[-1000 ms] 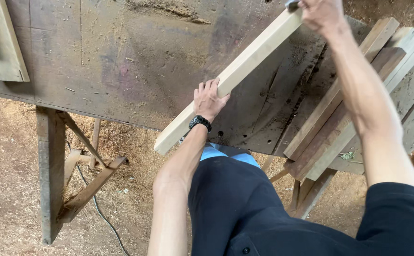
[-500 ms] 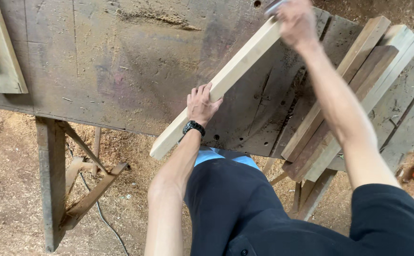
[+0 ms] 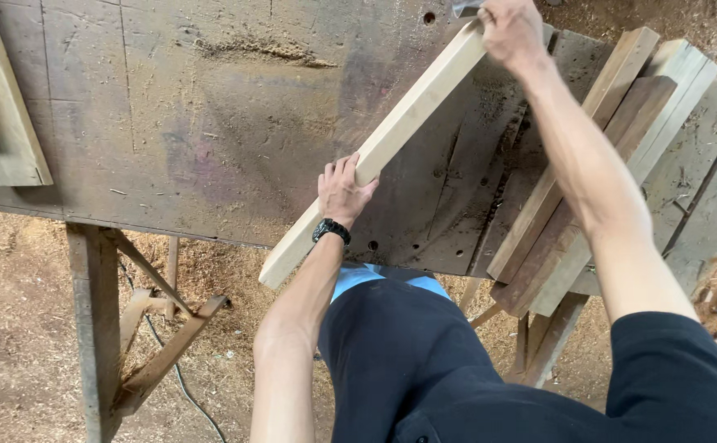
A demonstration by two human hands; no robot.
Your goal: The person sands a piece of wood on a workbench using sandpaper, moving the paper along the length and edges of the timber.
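A long pale wooden plank (image 3: 408, 123) lies diagonally across the worn wooden workbench (image 3: 211, 131), its near end overhanging the bench's front edge. My left hand (image 3: 344, 193), with a black watch on the wrist, grips the plank near its lower part. My right hand (image 3: 510, 33) holds the plank's far end at the top of the view, together with a small grey metal tool (image 3: 465, 8) that is mostly cut off by the frame.
Several stacked planks (image 3: 596, 164) lie slanted at the bench's right side. Two more boards (image 3: 2, 107) rest at the far left. Below stand the bench leg and braces (image 3: 100, 328), a thin cable (image 3: 182, 377) and a sawdust-covered floor (image 3: 14, 328).
The plank and both hands have shifted slightly toward the bench's far side, and the view has moved with them. Both hands keep their hold.
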